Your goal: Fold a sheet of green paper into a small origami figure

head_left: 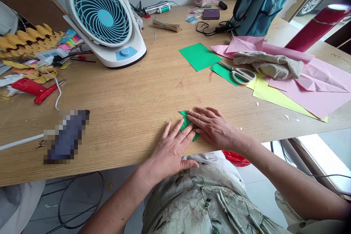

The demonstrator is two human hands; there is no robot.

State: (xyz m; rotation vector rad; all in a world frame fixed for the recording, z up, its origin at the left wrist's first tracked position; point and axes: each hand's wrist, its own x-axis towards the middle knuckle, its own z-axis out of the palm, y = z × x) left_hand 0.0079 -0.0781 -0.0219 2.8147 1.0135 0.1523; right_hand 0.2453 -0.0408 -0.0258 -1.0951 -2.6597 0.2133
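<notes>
A small folded piece of green paper (185,118) lies near the front edge of the wooden table (131,95). My left hand (172,148) lies flat on its near side with fingers stretched out. My right hand (214,126) presses flat on its right part, fingers together and extended. Both hands cover most of the paper; only its upper left tip and a lower corner show.
White scissors (241,75) rest on green paper sheets (199,56). Pink sheets (315,80), a yellow sheet (270,93) and a grey cloth (270,64) lie right. A fan (102,18), red glue gun (34,88), teal bag (256,3) and wooden sticks (167,26) stand behind.
</notes>
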